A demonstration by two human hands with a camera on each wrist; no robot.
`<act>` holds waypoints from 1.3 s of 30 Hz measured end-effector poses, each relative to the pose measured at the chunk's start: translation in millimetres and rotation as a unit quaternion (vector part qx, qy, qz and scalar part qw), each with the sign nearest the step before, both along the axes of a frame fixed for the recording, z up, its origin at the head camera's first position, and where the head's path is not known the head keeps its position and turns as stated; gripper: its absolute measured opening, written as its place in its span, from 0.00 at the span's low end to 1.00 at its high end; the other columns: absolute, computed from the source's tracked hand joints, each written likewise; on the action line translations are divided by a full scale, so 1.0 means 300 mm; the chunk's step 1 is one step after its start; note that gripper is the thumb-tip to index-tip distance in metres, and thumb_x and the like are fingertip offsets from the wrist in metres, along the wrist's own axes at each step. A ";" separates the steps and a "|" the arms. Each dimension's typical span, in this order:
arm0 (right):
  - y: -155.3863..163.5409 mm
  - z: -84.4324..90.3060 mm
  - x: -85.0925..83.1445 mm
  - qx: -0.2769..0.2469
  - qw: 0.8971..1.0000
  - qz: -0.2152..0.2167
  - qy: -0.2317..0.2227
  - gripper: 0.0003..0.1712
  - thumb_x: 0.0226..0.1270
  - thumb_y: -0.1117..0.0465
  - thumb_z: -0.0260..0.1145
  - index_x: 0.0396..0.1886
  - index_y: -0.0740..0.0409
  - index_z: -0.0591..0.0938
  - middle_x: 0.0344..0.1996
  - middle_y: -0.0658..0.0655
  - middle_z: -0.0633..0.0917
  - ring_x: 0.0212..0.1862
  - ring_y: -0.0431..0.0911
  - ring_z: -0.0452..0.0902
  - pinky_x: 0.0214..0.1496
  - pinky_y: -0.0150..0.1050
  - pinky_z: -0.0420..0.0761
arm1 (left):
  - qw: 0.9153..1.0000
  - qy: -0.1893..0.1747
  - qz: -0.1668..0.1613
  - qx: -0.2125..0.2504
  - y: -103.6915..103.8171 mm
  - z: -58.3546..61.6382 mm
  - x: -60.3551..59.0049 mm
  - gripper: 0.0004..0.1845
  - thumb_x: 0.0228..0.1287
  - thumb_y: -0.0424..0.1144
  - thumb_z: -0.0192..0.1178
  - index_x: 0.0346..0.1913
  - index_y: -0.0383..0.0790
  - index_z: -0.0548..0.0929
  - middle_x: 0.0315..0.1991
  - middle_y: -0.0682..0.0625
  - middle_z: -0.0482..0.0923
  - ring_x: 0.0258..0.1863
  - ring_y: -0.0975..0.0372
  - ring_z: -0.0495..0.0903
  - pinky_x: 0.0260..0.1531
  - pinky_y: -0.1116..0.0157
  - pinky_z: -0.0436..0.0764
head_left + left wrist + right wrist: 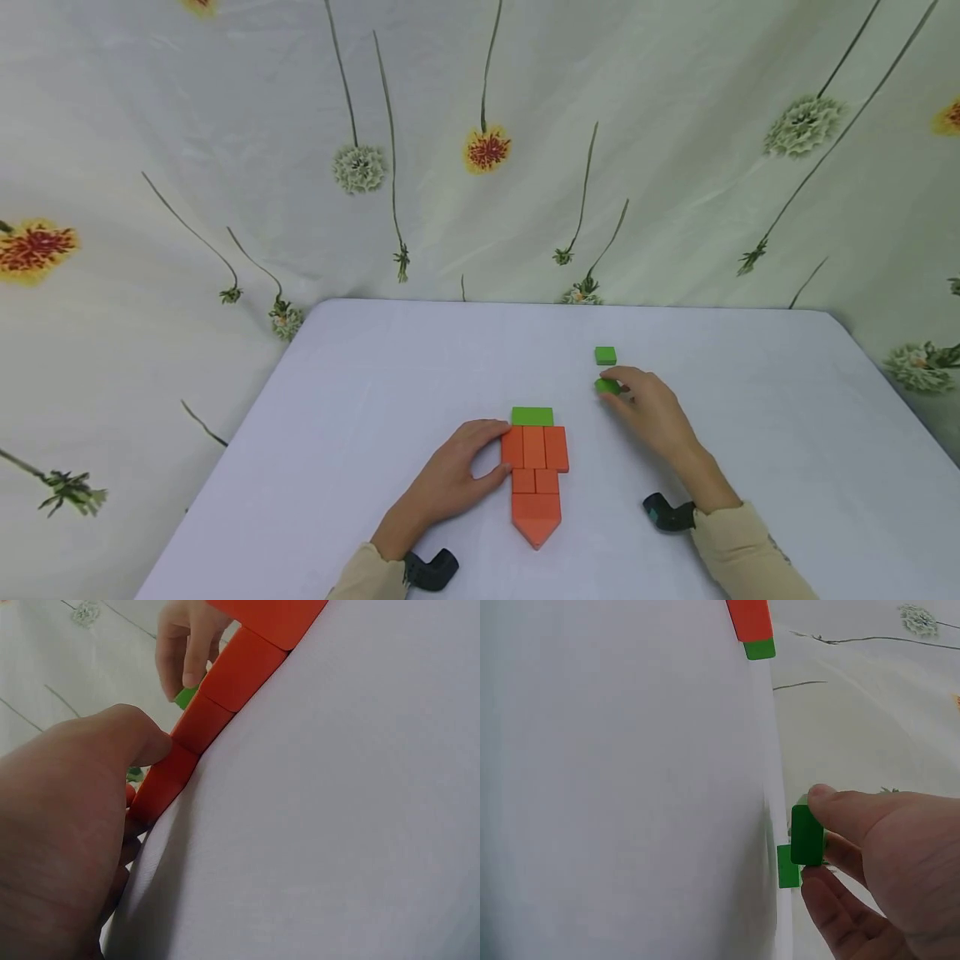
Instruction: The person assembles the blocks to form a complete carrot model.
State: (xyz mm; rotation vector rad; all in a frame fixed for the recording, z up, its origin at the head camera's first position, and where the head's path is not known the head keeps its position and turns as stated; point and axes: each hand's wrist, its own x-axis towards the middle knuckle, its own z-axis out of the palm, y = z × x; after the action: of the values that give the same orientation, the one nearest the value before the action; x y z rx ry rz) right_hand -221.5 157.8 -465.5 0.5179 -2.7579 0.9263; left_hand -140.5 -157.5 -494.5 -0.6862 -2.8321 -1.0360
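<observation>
On the table, orange blocks [535, 507] form a figure with a pointed end toward the person and a green block [532, 417] along its far end. My left hand [450, 471] grips the leftmost orange block [512, 447] of the wide row, its thumb at the near corner and its fingers at the far one. To the right and farther off, my right hand [654, 410] pinches a small green block [807, 835] between thumb and fingers. Just beyond that hand lies another small green block [605, 356].
The white table [375, 367] ends at a far edge, behind which hangs a flower-print cloth [675, 167]. A dark wrist camera [431, 571] sits by the left sleeve, and a second dark device [667, 512] is on the right wrist.
</observation>
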 end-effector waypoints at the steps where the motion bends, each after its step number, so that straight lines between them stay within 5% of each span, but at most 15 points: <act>1: -0.007 -0.002 0.001 -0.006 1.000 0.005 0.004 0.20 0.65 0.67 0.74 0.56 0.63 0.85 0.53 0.64 0.87 0.48 0.55 0.84 0.50 0.53 0.88 | 1.000 0.001 0.000 -0.001 0.000 0.000 0.000 0.29 0.69 0.45 0.68 0.71 0.46 0.76 0.69 0.53 0.75 0.71 0.60 0.71 0.71 0.57 0.74; 14: -0.081 -0.027 0.014 -0.037 0.995 0.074 0.051 0.22 0.64 0.67 0.75 0.57 0.63 0.85 0.55 0.61 0.87 0.51 0.54 0.82 0.51 0.48 0.88 | 1.000 0.013 -0.002 -0.009 0.002 0.006 0.000 0.29 0.69 0.44 0.68 0.70 0.44 0.76 0.68 0.52 0.76 0.70 0.58 0.72 0.70 0.55 0.76; 39: -0.160 -0.078 0.019 -0.083 0.994 0.076 0.000 0.19 0.66 0.64 0.74 0.56 0.58 0.88 0.58 0.59 0.86 0.61 0.56 0.81 0.63 0.54 0.83 | 1.000 0.000 0.004 -0.011 0.004 0.009 0.003 0.29 0.69 0.46 0.68 0.71 0.46 0.76 0.69 0.52 0.75 0.72 0.59 0.71 0.71 0.55 0.74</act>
State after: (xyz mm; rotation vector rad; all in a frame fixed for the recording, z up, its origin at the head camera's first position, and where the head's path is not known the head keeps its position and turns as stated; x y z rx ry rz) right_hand -215.9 109.7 -489.0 0.7058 -2.6391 1.1770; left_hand -139.7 -156.2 -491.9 -0.6770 -2.8480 -1.0064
